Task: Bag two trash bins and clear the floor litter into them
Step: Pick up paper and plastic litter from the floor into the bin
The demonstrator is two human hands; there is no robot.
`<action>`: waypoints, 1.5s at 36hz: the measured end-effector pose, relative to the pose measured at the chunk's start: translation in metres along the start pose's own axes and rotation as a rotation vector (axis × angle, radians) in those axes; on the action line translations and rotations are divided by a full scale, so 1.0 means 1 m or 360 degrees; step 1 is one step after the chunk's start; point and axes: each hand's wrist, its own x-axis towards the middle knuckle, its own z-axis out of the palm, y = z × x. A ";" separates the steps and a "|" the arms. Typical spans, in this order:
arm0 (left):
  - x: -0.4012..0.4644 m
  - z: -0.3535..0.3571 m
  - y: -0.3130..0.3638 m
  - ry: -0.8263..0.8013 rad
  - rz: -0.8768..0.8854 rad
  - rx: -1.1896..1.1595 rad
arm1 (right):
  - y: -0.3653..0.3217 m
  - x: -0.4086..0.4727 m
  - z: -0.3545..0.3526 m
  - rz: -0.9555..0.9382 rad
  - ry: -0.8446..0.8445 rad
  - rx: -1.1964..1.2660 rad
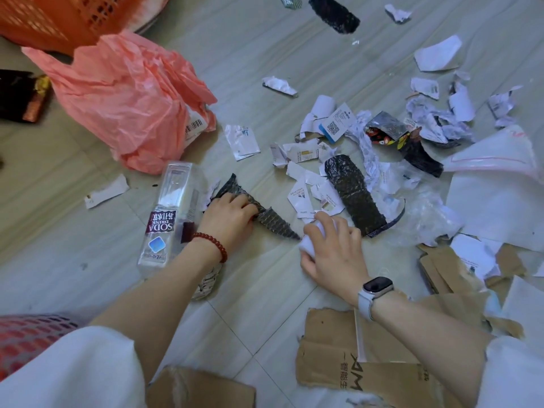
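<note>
My left hand (228,214), with a red bead bracelet at its wrist, grips a dark grey scaly strip of packaging (273,223) that lies on the tiled floor. My right hand (332,245), a white watch on its wrist, holds a crumpled white paper wad (307,245) just above the floor. An orange slatted bin (59,16) lies at the top left with a pink plastic bag (126,92) spilling from it. Torn white paper scraps (303,184) and another dark strip (353,195) lie ahead of my hands.
A clear soda bottle (167,213) lies left of my left hand. Torn cardboard (353,357) lies at the bottom right, with more at the right edge. Clear plastic film (426,213), a white mailer bag (497,184) and a black wrapper (334,13) are scattered over the floor.
</note>
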 end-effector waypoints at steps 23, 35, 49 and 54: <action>-0.112 -0.223 -0.005 0.0930 -0.0558 -0.0752 | -0.094 0.053 -0.127 -0.0298 -0.0320 0.1141; -0.308 -0.247 -0.068 0.0822 -0.0742 -0.0202 | -0.237 0.065 -0.228 -0.0698 -0.0038 0.1925; -0.365 -0.219 -0.091 -0.0385 -0.0877 -0.0043 | -0.314 0.028 -0.235 -0.1276 -0.0110 0.1474; -0.382 -0.232 -0.102 0.0531 -0.0905 -0.0608 | -0.345 0.009 -0.222 -0.1279 -0.0226 0.1012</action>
